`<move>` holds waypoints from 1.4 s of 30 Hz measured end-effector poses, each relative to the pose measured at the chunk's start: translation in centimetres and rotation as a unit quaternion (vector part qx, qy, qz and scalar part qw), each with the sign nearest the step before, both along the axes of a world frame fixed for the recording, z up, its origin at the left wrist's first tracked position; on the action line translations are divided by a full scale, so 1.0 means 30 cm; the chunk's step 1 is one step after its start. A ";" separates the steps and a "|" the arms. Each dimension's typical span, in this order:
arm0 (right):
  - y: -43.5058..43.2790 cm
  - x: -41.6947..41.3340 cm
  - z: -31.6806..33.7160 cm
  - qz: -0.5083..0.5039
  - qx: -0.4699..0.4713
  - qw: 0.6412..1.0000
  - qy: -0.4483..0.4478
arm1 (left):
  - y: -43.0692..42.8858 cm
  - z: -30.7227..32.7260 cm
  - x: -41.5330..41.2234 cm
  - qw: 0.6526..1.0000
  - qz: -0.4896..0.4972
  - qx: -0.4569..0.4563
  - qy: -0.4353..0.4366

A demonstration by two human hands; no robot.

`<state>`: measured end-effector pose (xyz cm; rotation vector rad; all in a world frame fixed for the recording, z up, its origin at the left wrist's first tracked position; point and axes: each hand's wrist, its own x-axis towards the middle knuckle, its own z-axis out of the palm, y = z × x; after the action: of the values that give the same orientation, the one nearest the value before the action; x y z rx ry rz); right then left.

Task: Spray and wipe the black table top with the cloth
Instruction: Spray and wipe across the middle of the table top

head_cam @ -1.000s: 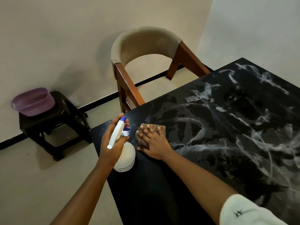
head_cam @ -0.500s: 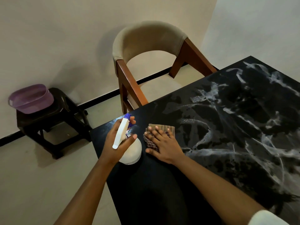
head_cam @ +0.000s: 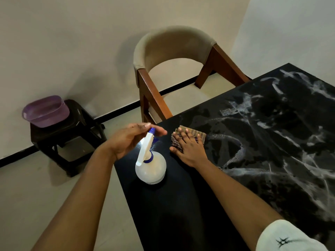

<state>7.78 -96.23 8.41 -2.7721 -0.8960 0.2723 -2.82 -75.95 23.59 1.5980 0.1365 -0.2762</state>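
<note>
My left hand (head_cam: 130, 140) hovers spread beside the spray bottle (head_cam: 150, 165), seemingly untouching; my right hand (head_cam: 190, 149) presses flat on the cloth (head_cam: 197, 133), table top (head_cam: 181, 205).

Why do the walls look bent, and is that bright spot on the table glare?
In the head view, the wide-angle lens bows the wall lines and the chair. The black table top shows a bright reflection by the spray bottle. The left hand has blurred fingertips; the right hand on the cloth is sharp.
</note>
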 end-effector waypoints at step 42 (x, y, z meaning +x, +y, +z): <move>-0.060 -0.065 -0.003 0.060 -0.025 0.998 -0.014 | -0.169 -0.222 -0.083 0.951 0.190 0.061 -0.238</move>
<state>5.83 -98.03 8.33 -2.7777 -1.0786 0.2795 -5.32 -81.03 16.94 1.6780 0.0861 0.4241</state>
